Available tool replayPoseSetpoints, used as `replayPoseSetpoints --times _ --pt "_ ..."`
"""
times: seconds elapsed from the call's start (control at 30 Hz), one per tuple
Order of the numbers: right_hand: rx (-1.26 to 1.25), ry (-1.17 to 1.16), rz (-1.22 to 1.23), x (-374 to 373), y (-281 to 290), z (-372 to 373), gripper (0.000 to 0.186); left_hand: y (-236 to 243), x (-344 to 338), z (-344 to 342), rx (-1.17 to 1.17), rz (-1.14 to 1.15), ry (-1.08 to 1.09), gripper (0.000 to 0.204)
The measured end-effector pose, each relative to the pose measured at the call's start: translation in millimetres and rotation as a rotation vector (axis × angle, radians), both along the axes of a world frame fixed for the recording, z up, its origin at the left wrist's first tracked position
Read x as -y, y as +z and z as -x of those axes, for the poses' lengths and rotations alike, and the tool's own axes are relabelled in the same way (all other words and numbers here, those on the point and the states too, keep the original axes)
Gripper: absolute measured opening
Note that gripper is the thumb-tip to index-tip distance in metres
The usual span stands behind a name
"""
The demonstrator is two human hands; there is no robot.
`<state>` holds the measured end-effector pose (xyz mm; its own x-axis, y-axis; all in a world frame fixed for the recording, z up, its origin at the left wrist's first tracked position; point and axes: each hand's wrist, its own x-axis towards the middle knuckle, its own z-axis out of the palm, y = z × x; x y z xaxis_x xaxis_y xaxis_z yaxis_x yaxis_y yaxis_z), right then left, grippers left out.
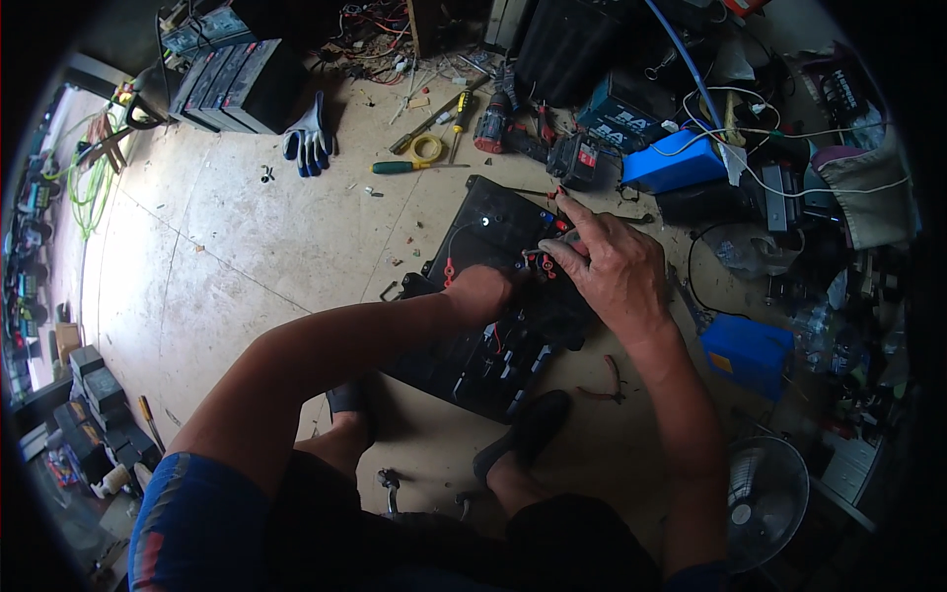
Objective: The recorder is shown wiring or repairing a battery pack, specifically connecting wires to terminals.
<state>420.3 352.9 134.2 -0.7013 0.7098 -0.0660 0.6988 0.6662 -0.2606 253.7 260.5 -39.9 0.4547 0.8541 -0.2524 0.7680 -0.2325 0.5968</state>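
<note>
A black battery unit (464, 365) with several cells, wires and red terminal fittings lies on the floor between my feet. My left hand (478, 293) is curled low over its middle, fingertips hidden. My right hand (617, 261) is over the upper right of the unit, index finger reaching forward beside a red-tipped piece (560, 192), thumb and other fingers bent around something small and dark red that I cannot make out clearly. A red terminal fitting (548, 263) sits just under that thumb, and another (449, 271) lies left of my left hand.
Stacked batteries (227, 84), a glove (308, 138), screwdrivers (409, 168), yellow tape (427, 146) and a drill (495, 123) lie beyond. Blue battery packs (745, 350), cables and bags crowd the right. Pliers (602, 393) and a fan (750, 498) are nearer; stacked blocks (94, 414) stand left.
</note>
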Motion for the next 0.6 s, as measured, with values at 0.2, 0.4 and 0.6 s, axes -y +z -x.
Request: replayPoseSetpoints --times 0.2,0.4,0.6 --pt "-0.253 0.090 0.008 -2 -2 -1 0.050 2 2 0 0.042 -0.001 0.022 0.042" --pt "-0.298 0.082 0.069 -2 -2 5 0.051 -9 0 2 -0.040 0.059 -0.039 0.065" --pt "-0.343 0.025 0.233 1 -10 -2 0.045 -16 0 -1 -0.032 0.010 -0.042 0.065"
